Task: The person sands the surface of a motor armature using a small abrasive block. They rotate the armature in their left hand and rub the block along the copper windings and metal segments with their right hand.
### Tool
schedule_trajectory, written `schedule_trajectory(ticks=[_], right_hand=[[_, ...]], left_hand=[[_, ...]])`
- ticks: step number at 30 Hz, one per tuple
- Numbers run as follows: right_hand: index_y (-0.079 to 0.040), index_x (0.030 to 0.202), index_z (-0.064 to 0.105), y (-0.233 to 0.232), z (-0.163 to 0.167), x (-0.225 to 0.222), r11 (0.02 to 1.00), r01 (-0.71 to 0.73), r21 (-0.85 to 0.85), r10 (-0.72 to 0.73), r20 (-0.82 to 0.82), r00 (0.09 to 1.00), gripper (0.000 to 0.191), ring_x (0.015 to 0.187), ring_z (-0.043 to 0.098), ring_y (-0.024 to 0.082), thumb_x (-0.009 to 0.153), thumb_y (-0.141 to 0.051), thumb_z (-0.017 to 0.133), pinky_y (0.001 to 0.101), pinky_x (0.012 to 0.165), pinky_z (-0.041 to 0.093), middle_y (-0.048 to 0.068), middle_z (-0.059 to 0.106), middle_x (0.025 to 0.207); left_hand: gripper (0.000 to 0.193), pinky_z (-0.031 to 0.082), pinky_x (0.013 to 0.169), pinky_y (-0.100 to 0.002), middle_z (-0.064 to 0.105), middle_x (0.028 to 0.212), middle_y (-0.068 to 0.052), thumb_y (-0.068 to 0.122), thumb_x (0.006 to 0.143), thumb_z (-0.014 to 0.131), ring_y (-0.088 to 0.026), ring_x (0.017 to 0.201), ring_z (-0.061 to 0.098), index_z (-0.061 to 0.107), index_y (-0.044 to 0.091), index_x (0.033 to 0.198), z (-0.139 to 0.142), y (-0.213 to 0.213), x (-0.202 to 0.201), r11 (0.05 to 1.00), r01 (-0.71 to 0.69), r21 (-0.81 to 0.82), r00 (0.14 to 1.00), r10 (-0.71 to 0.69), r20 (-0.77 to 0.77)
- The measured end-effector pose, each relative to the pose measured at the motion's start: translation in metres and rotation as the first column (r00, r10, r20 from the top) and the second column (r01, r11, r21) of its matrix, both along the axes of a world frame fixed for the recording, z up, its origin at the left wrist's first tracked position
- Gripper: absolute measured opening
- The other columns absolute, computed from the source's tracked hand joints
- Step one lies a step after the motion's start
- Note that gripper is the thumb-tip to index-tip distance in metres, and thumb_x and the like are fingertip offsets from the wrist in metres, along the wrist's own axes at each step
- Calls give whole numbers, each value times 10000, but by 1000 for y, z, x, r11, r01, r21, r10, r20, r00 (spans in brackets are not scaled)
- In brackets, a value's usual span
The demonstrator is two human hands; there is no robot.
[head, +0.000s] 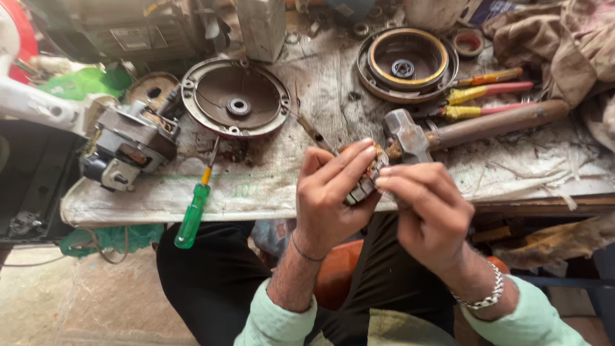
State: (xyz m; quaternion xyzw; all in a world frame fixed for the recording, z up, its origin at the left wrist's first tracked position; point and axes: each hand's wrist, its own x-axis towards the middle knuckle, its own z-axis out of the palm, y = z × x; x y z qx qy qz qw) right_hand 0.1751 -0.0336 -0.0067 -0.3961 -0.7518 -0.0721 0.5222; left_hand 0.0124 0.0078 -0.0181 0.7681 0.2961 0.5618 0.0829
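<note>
My left hand [333, 195] and my right hand [428, 208] together hold a small metal motor part [366, 181] with ribbed steel edges, just above the front edge of the workbench [256, 186]. The left hand wraps it from the left with fingers curled over its top. From the right, the right hand pinches its side with the fingertips. Most of the part is hidden by my fingers. A hammer [461, 131] with a steel head and brown handle lies right behind my hands.
A green-handled screwdriver [195, 208] overhangs the bench's front edge. A round motor end cover [235, 97] and a second cover with a yellow ring [405, 63] lie further back. A small motor [128, 146] sits left. Yellow-and-pink screwdrivers [487, 95] and rags [564, 45] are right.
</note>
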Motion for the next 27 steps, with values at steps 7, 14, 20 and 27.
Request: schedule_trajectory(ticks=[7,14,20,27], right_hand=[[8,1124,687,0,-1,-2,995,48,-86,-56,-89,994,274,1020,729,288,932,187,607,338,898,583,148,701,1115],[0,1125,695,-2,-3,-1,992,80,-98,-89,-84,993,268,1054,731,296,930,173,632,356,900,592,159,705,1106],[13,1155,686,-1,-6,-2,988,120,-94,-128,-75,989,253,1037,714,307,957,165,647,358,898,581,170,695,1123],[23,1144,696,1,5,-6,980,164,-108,-171,-57,984,249,1046,705,318,947,162,634,365,928,571,158,705,1135]], left_hand=[[503,496,868,-310,720,1302,-58,88,735,883,-209,879,611,729,65,1213,1,1,-2,1000,0,31,1000,0,-15],[500,494,854,-301,726,1286,-40,112,731,897,-202,847,591,731,85,1202,0,0,0,1000,-4,13,1000,4,-7],[505,499,865,-295,728,1292,-35,111,742,903,-210,864,589,731,91,1216,1,-1,-2,1000,-2,5,1000,2,-7],[498,492,858,-294,731,1289,-41,140,770,929,-200,849,586,728,81,1222,2,0,-3,1000,-5,9,1000,5,-18]])
